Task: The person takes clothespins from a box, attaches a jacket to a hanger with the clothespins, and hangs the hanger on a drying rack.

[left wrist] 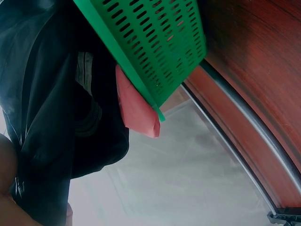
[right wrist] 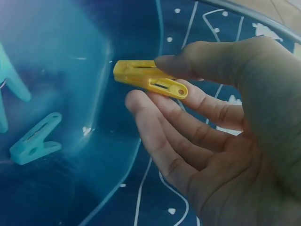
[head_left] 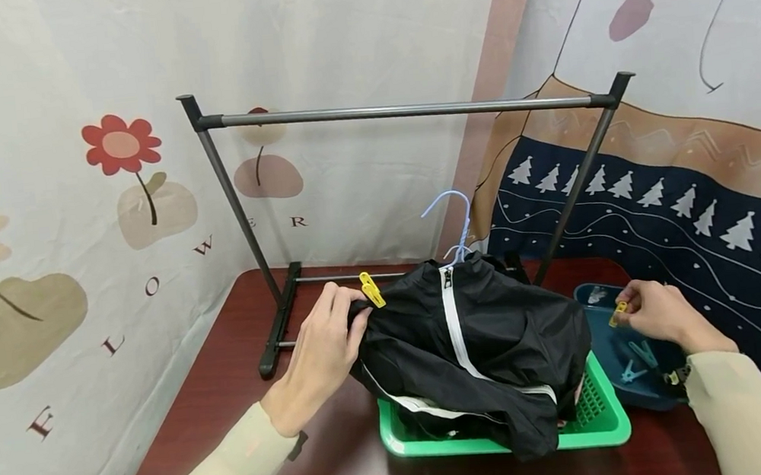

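Note:
A black jacket (head_left: 416, 326) with a white zip hangs on a light blue hanger (head_left: 464, 218) and lies over a green basket (head_left: 506, 443). My left hand (head_left: 319, 350) pinches the jacket's left shoulder, right beside a yellow clothespin (head_left: 372, 290) clipped there. In the left wrist view dark cloth (left wrist: 42, 108) runs down to that hand, of which only a part shows at the edge. Over a dark blue tray (head_left: 601, 354), my right hand (head_left: 659, 310) holds a second yellow clothespin (right wrist: 148, 77) between thumb and fingers. Teal clothespins (right wrist: 37, 141) lie in the tray.
A metal garment rack (head_left: 402, 109) stands behind the basket on the dark red table (head_left: 231, 405). Pink cloth (left wrist: 136, 106) pokes out under the basket's rim. Printed curtains (head_left: 361, 33) hang behind and to the right of the table.

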`<state>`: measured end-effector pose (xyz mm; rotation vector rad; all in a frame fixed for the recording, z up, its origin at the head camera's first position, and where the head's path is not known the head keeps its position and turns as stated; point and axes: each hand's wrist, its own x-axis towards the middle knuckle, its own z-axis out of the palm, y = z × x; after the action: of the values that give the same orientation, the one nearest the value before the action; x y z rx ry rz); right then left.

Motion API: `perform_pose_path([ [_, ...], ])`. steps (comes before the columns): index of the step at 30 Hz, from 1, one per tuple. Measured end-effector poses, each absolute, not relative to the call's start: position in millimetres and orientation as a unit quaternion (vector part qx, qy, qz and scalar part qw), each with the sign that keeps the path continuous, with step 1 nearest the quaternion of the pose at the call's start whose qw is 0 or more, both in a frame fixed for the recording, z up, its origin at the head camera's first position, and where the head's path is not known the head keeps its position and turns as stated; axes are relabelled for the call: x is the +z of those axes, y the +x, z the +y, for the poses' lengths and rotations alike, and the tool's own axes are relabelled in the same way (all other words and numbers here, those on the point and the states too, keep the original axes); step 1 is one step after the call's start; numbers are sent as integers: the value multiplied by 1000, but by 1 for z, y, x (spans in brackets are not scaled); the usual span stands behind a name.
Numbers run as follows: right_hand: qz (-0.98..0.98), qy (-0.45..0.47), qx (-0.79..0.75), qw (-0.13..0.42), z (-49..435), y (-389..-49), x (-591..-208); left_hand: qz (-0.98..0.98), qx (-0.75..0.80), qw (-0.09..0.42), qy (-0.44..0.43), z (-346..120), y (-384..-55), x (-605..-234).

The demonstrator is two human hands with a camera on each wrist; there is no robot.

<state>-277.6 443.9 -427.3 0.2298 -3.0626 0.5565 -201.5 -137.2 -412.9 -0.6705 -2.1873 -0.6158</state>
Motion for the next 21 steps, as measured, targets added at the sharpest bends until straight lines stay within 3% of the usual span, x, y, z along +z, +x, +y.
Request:
perform_pose_path([
  [21,-967,90,218,92,415,-258,-406,-854,-247,374,-265,-135,-202,-414],
])
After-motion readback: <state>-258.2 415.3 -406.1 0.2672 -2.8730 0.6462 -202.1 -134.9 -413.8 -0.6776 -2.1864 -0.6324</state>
